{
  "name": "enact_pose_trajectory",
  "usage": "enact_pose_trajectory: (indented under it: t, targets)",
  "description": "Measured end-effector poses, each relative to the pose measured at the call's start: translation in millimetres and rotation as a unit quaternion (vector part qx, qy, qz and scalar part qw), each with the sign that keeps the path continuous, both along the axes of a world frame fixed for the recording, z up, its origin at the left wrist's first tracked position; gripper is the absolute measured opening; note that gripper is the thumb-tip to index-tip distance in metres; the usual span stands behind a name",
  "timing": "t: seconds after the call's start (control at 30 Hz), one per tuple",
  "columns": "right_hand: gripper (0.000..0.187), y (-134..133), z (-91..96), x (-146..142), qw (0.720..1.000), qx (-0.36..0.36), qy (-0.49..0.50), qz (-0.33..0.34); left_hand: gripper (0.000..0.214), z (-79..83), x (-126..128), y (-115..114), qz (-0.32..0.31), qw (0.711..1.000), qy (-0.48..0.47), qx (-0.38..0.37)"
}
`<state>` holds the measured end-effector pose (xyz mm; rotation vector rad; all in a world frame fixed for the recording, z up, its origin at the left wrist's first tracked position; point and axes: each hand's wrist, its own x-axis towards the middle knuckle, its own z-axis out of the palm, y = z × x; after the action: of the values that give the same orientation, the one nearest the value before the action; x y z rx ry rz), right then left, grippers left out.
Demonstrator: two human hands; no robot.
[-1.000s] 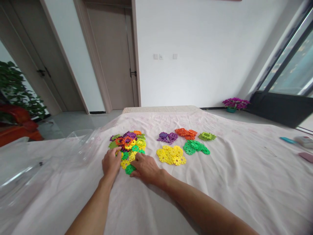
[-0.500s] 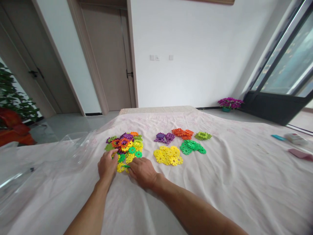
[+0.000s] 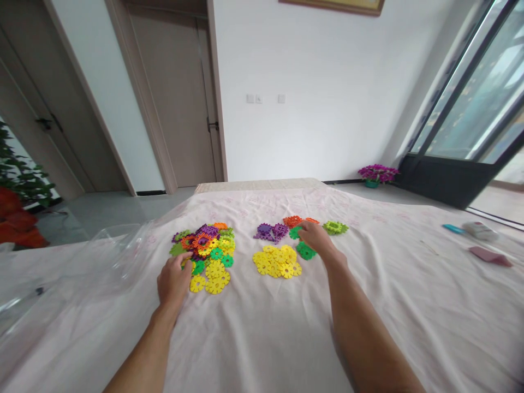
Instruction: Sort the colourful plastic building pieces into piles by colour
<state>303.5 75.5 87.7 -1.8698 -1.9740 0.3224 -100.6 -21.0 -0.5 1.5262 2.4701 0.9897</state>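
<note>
My left hand (image 3: 174, 277) rests at the near left edge of a mixed heap of plastic snowflake discs (image 3: 201, 240), its fingers loosely bent and apart, touching the heap's side. Several yellow discs (image 3: 215, 281) lie at the near side of that heap. Over on the right, my right hand (image 3: 317, 239) pinches a green snowflake disc (image 3: 295, 232) above the green pile (image 3: 305, 251), most of which the hand and wrist hide. Around it are an orange pile (image 3: 292, 221), a purple pile (image 3: 272, 232), a yellow pile (image 3: 276, 261) and a light green pile (image 3: 335, 227).
A pale, wrinkled cloth (image 3: 254, 333) covers the surface. Clear plastic packaging (image 3: 102, 256) lies at the left. Toward the right edge are a blue item (image 3: 453, 228), a whitish packet (image 3: 480, 231) and a pink cloth piece (image 3: 490, 256).
My right hand has moved from the mixed heap rightward to the green pile, carrying a green disc. The left hand has stayed beside the heap. The view has shifted slightly.
</note>
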Motion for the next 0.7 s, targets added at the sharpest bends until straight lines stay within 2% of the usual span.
enact_pose_trajectory:
  t: [0.13, 0.2, 0.23, 0.33, 0.43, 0.53, 0.63, 0.7]
  targets:
    - [0.026, -1, -0.9, 34, 0.988, -0.068, -0.064, -0.122, 0.039, -1.1, -1, 1, 0.001, 1.0, 0.007, 0.004]
    - [0.027, -1, 0.2, 35, 0.982, -0.058, -0.087, -0.158, 0.039, -1.3, -1, 1, 0.001, 1.0, 0.008, 0.007]
    - [0.027, -2, 1.1, 31, 0.983, -0.042, -0.092, -0.155, 0.039, -1.4, -1, 1, 0.0, 1.0, 0.007, 0.008]
    - [0.027, -5, 3.3, -1, 0.995, 0.025, -0.073, -0.069, 0.039, -2.0, -1, 1, -0.001, 1.0, 0.003, 0.007]
    - [0.024, -16, -1.4, -52, 0.995, 0.07, -0.019, 0.066, 0.039, -3.0, -2, 1, 0.003, 1.0, -0.003, 0.003]
    - [0.021, -36, -15.6, -104, 0.973, 0.052, 0.045, 0.222, 0.04, -3.6, -2, 2, -0.001, 1.0, -0.006, 0.004]
    - [0.02, -61, -33.7, -141, 0.947, 0.04, 0.071, 0.312, 0.039, -3.0, -2, 1, 0.001, 1.0, -0.006, 0.006]
    - [0.028, -75, -43.7, -156, 0.936, 0.039, 0.054, 0.345, 0.039, -1.8, -1, 1, 0.003, 1.0, -0.006, 0.006]
